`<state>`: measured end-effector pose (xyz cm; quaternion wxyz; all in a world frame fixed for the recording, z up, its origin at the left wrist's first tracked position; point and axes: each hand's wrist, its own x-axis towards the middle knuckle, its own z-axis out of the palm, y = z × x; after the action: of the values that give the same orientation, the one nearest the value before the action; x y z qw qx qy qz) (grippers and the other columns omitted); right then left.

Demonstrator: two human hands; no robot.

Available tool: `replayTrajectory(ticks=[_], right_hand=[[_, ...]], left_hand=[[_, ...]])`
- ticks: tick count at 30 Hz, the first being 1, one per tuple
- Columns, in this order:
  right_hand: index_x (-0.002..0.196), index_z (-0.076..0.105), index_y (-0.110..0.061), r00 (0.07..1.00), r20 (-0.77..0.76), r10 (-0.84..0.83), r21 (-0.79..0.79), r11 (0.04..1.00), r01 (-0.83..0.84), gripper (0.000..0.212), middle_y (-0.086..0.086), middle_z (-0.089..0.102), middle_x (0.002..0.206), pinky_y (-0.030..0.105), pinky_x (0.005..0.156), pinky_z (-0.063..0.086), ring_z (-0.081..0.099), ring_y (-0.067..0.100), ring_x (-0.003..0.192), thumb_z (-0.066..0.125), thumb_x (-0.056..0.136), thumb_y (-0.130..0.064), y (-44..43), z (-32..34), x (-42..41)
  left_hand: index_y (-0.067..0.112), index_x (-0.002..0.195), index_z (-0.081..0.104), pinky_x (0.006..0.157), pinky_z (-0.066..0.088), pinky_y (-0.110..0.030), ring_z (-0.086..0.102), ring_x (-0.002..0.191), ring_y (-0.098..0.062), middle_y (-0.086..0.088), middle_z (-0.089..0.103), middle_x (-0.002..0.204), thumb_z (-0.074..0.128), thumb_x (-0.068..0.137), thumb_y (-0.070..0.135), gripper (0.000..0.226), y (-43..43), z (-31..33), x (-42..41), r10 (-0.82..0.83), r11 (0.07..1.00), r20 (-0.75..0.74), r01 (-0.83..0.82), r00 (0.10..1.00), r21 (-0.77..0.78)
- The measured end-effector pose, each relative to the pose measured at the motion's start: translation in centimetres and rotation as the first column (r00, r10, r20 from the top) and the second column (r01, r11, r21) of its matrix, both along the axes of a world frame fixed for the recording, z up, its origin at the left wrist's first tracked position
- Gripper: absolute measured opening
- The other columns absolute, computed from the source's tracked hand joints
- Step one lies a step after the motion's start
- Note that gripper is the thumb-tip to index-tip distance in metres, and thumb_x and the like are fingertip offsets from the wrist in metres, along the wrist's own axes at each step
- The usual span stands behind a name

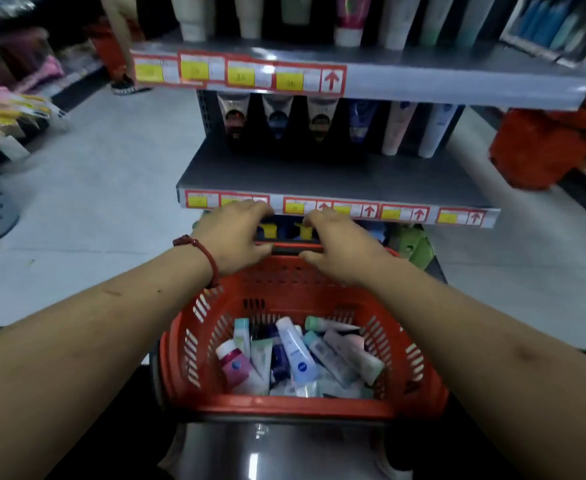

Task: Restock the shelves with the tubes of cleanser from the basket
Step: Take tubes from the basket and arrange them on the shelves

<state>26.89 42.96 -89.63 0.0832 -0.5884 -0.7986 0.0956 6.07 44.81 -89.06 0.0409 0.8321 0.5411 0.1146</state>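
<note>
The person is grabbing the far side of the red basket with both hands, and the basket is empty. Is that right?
Not quite. The basket is not empty: the head view shows a pile of tubes of cleanser lying in it. The rest is right: the left hand and the right hand both grip the far side of the red basket.

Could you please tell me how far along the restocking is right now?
Nothing looks shelved yet: the middle shelf holds stock only at its back. In hand: left hand and right hand grip the far handle of the basket, no tube. Left: the whole pile of tubes in it.
</note>
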Motion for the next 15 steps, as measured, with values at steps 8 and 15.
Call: replayTrajectory(ticks=[8,15], right_hand=[[0.139,0.043,-0.015,1.000,0.011,-0.001,-0.287,0.958,0.004,0.066,0.012,0.050,0.131,0.046,0.097,0.048,0.051,0.032,0.120,0.072,0.086,-0.042,-3.1,-11.7,0.3],[0.133,0.049,-0.011,0.997,0.065,-0.050,-0.504,0.860,0.076,0.065,0.015,0.054,0.130,0.041,0.093,0.050,0.056,0.034,0.116,0.077,0.081,-0.039,-4.4,-20.0,1.3]], left_hand=[[0.024,0.133,0.055,0.095,0.050,-0.043,0.057,0.119,-0.029,-0.003,0.061,0.129,0.070,0.081,0.049,0.060,-4.0,-12.1,-0.5,0.059,0.949,-0.012,-0.060,0.998,-0.309],[0.022,0.128,0.057,0.091,0.050,-0.038,0.059,0.115,-0.029,-0.006,0.062,0.127,0.068,0.082,0.041,0.051,-4.5,-19.3,0.2,-0.017,0.867,-0.057,-0.014,0.998,-0.498]])
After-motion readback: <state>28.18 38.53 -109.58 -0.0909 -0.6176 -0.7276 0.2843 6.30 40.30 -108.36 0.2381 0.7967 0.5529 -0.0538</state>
